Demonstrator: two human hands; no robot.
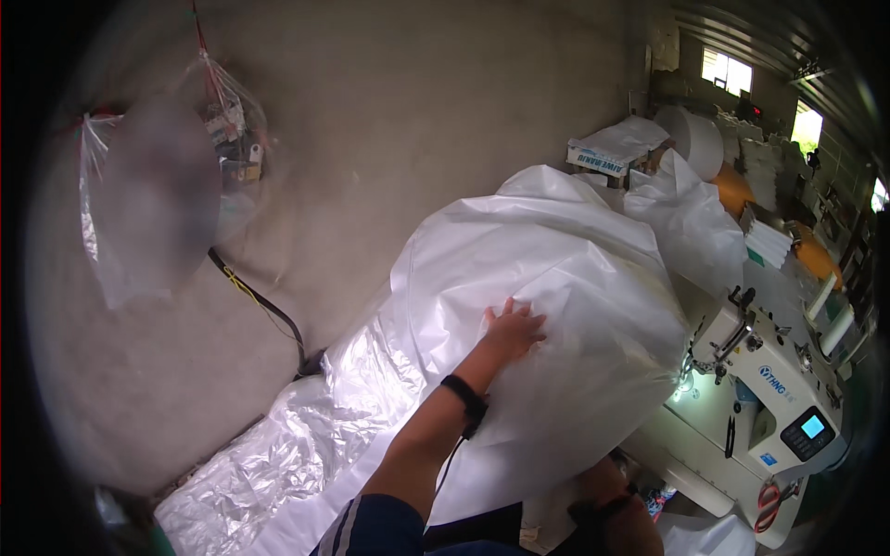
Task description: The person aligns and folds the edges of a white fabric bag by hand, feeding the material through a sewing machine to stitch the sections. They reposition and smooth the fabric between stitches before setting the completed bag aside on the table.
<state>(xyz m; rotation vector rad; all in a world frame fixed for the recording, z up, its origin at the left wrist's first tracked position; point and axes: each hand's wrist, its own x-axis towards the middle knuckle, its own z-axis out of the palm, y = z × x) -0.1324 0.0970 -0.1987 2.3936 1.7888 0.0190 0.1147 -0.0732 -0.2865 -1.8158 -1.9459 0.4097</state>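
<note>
Your left hand [512,326] lies flat, fingers spread, on top of the big white plastic bag [547,315]; it's pressing, not gripping, so nothing is clamped there. Your right hand [607,491] is low at the bag's near underside, mostly hidden by the bulge, so can't tell if it's closed on the film or only propping it. The bag sits bulked up w/ its mass betw. you and the wall [389,111], leaning over the left end of the sewing machine [774,389], and a crinkled, shinier sheet of film [306,435] trails off to your left along the wall. My read: you're steadying or shifting the bulk, so keep the left palm wide and flat as it is now, since spread fingers hold slippery film better than a pinch. Press down and toward you, not sideways, or the load will likely roll toward the machine head. Get the right hand well under w/ a proper handful of film before lifting anything. Watch the bag's right edge near the needle area, which is hidden behind the bulge, so snag risk is a guess but worth respecting. Also mind the black cable [264,306] by the wall, and the red-handled scissors [768,505] at the machine's near corner.
</note>
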